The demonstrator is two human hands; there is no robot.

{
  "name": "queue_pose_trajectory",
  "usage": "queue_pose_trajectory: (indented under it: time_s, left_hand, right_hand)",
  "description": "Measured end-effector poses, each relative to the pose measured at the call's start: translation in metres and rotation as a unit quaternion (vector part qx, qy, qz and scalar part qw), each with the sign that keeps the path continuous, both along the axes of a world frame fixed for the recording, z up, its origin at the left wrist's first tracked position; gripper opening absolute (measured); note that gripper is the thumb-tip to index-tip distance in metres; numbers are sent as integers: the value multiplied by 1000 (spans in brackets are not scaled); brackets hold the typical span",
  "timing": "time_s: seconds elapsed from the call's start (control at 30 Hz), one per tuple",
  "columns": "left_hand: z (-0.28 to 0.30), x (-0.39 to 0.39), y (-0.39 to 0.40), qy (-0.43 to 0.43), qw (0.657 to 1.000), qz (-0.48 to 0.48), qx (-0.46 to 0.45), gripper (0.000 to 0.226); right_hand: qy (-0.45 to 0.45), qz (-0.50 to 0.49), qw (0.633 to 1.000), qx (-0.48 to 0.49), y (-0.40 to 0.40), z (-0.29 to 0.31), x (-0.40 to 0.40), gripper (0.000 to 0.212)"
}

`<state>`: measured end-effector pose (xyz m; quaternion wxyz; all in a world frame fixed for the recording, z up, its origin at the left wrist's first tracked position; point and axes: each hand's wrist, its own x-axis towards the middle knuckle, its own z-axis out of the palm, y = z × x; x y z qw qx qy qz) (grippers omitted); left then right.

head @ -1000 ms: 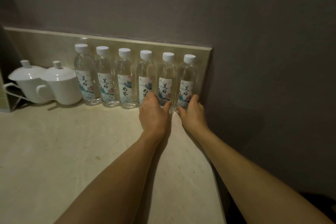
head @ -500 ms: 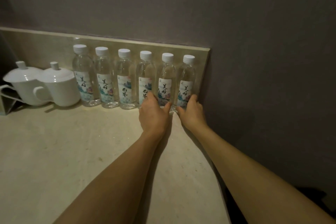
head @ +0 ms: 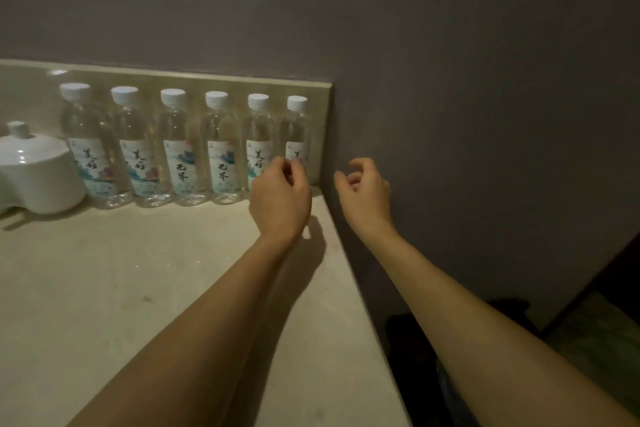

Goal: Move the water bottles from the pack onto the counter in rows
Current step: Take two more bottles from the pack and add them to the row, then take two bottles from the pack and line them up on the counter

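Observation:
Several clear water bottles (head: 180, 149) with white caps and printed labels stand upright in one row along the back splash of the beige counter (head: 138, 288). My left hand (head: 280, 196) hovers in front of the two rightmost bottles (head: 297, 128), fingers loosely curled, holding nothing. My right hand (head: 365, 192) hangs past the counter's right edge, in front of the grey wall, fingers loosely curled and empty. The pack is not in view.
A white lidded cup (head: 36, 173) stands at the left end of the bottle row. The grey wall (head: 485, 114) closes off the right side. The counter's right edge (head: 356, 288) drops to a dark floor area.
Both hands have let go of the two rightmost bottles and pulled back. The right hand moved right, off the counter edge. The view has shifted to the right.

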<state>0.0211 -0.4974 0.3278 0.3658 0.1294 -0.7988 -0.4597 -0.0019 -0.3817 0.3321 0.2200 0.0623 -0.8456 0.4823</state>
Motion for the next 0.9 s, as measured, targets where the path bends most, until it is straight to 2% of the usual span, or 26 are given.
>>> queue_pose_trajectory:
  time_s: [0.17, 0.37, 0.6, 0.9]
  left_hand:
    - [18, 14, 60, 49, 998, -36, -1, 36]
    - [23, 18, 168, 54, 997, -42, -20, 37]
    - [0, 25, 313, 36, 997, -70, -20, 37]
    - [-80, 17, 440, -70, 985, -151, -44, 37]
  right_hand:
    - [130, -79, 985, -81, 64, 9, 19, 14]
    - [185, -99, 973, -92, 176, 12, 35, 8]
    - [168, -129, 974, -82, 319, -13, 52, 4]
    - [56, -182, 979, -75, 447, -81, 55, 8]
